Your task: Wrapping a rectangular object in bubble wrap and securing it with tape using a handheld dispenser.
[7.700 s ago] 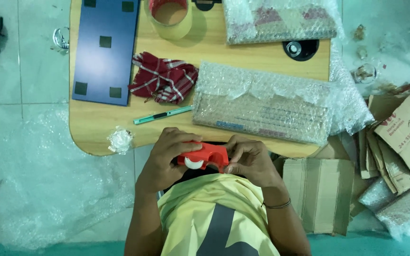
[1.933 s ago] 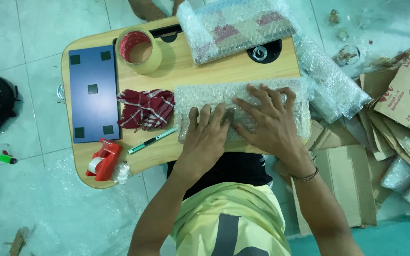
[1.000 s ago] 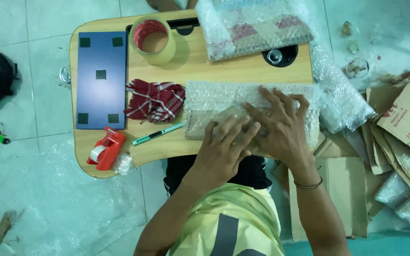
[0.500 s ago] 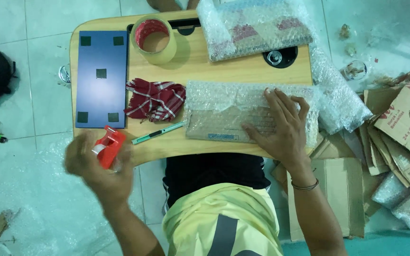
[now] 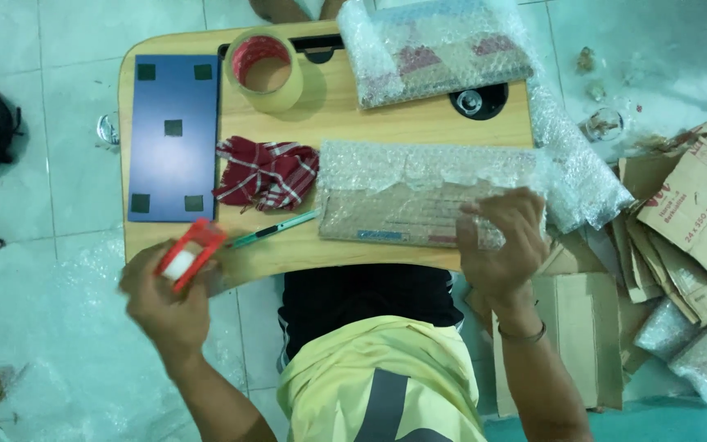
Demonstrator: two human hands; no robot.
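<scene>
A red tape dispenser [image 5: 182, 258] has been lifted off the table [image 5: 419, 123] by the left hand [image 5: 165, 299].
It is gripped firmly; the bubble-wrapped parcel [image 5: 419, 196] stays pressed under the flat right hand [image 5: 501, 245].

Even cool daylight (slight motion blur)

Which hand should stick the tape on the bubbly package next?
Probably the left hand: it grips the red tape dispenser, lifted off the wooden table. The right hand lies flat on the bubble-wrapped package, so it is better placed to hold it.
</scene>
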